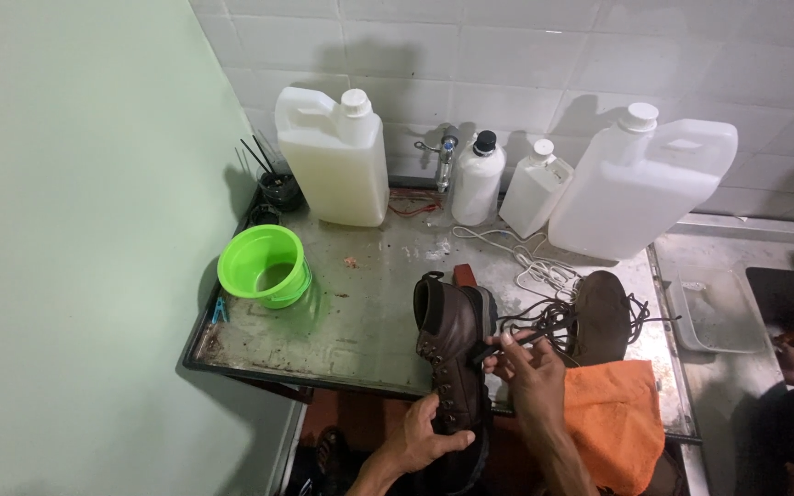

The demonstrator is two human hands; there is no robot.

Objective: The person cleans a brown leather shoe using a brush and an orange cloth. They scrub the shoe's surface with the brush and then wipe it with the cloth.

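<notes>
Brown boot (452,354): stands upright on its heel at the front edge of the wet metal table (360,312), opening uppermost, eyelet side facing the person. Left hand (425,441): wrapped around the lower part of the boot near the toe, fingers closed on it, steadying it from below. Right hand (530,367): fingers pinched narrow on a small dark brush (493,347), whose head meets the boot's side just beside the collar. Second boot (599,317): lies behind the right hand with loose dark laces (553,317) across it; white laces (526,257) lie coiled further back. Orange cloth (622,418): spread at the table edge, under the right forearm. Green bowl (264,266): left of the boot, well apart. Four white jugs and bottles line the tiled wall, the largest jug (640,184) at right. Judgement: brushing goes best with the left grip firm against the strokes, short passes along the seams and eyelets, and the boot turned rather than the wrist strained.
</notes>
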